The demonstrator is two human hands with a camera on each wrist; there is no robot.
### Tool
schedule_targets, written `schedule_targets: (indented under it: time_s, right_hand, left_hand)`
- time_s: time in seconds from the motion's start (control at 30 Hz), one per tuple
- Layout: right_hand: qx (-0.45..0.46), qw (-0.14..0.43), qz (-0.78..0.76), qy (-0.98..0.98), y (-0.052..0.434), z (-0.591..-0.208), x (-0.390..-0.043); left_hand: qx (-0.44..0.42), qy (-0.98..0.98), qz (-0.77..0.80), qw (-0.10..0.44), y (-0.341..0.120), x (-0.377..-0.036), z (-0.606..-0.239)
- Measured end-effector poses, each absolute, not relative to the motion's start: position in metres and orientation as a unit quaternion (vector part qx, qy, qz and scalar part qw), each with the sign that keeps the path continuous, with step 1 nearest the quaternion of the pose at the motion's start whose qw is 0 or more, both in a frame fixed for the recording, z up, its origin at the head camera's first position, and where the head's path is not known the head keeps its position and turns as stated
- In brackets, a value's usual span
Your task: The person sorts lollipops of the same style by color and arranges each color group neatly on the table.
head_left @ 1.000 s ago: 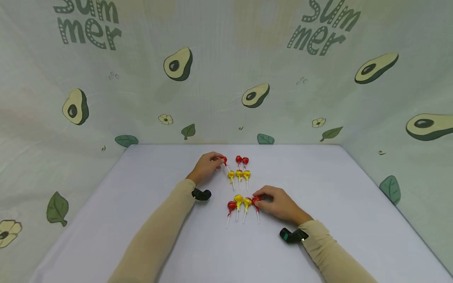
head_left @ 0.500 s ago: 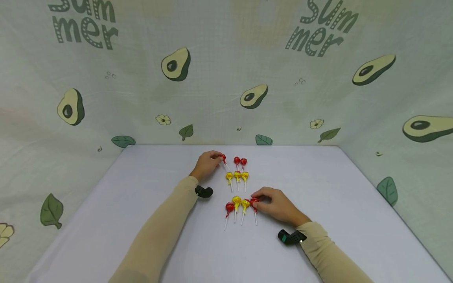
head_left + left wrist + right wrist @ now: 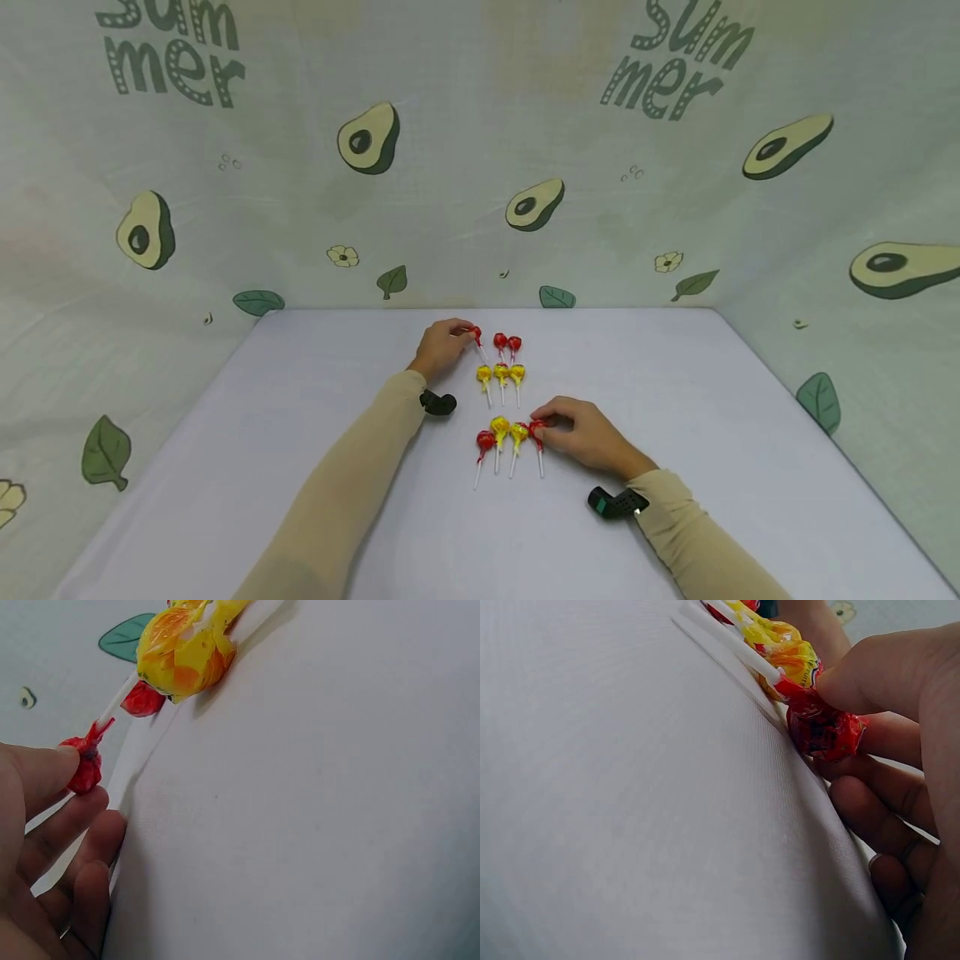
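My left hand [image 3: 442,346] pinches the head of a red lollipop [image 3: 86,766] between thumb and fingers, at the left end of the far row. Two more red lollipops [image 3: 507,342] lie just right of it. Below them sits a row of three yellow lollipops [image 3: 501,372]. My right hand [image 3: 588,433] pinches another red lollipop [image 3: 825,729] by its wrapped head, at the right end of the near row. Beside that one are two yellow lollipops [image 3: 500,428], then a red lollipop [image 3: 485,442] at the left end. The white sticks point toward me.
All the lollipops lie on a white-covered table [image 3: 660,367]. Behind it hangs a pale cloth [image 3: 450,242] printed with avocados and leaves. A black wrist strap [image 3: 437,403] is on the left wrist, and another black strap [image 3: 617,502] is on the right.
The left hand keeps its pinch on the red lollipop, with only a slight shift. The right hand stays at its lollipop. The whole head view has drifted a little.
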State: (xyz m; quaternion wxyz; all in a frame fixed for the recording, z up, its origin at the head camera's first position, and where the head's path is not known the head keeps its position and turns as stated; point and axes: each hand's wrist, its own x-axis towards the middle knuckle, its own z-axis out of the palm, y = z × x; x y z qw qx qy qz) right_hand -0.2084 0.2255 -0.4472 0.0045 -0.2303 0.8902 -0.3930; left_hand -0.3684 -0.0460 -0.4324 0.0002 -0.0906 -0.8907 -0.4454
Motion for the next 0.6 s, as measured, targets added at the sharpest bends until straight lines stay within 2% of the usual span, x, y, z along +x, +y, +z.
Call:
schedule_targets:
  time_s: [0.6]
  right_hand:
    - [-0.23, 0.001, -0.392, 0.891, 0.226, -0.448, -0.209]
  left_hand:
    - [-0.089, -0.913, -0.397, -0.006, -0.033, -0.372, -0.431]
